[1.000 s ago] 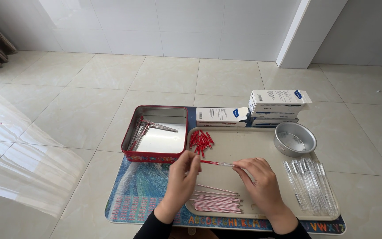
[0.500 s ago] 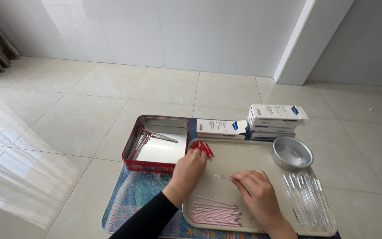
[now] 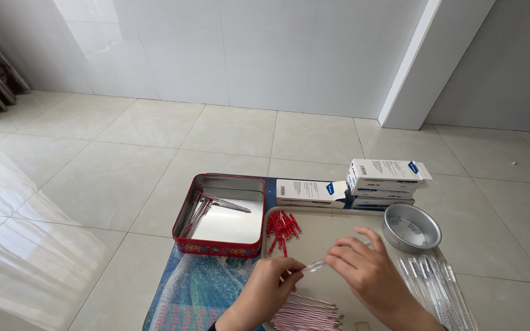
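Observation:
My left hand (image 3: 271, 283) and my right hand (image 3: 366, 270) meet over a beige tray (image 3: 326, 230) and together pinch a thin clear pen tube (image 3: 314, 265) between their fingertips. A small heap of red pen caps (image 3: 282, 225) lies on the tray just above my left hand. Below my hands lies a bundle of thin red-and-white refills (image 3: 308, 312). Several clear pen barrels (image 3: 437, 282) lie in a row at the right of the tray.
A red metal tin (image 3: 219, 247) holding a few finished pens (image 3: 200, 208) stands left of the tray. White cardboard boxes (image 3: 384, 178) are stacked behind it, and a round metal bowl (image 3: 411, 228) sits at the right. Everything rests on a blue patterned mat (image 3: 197, 294) on a tiled floor.
My left hand went out to the red caps and has come back to meet my right hand at the tube. The camera has tilted up, so the tray sits lower in view.

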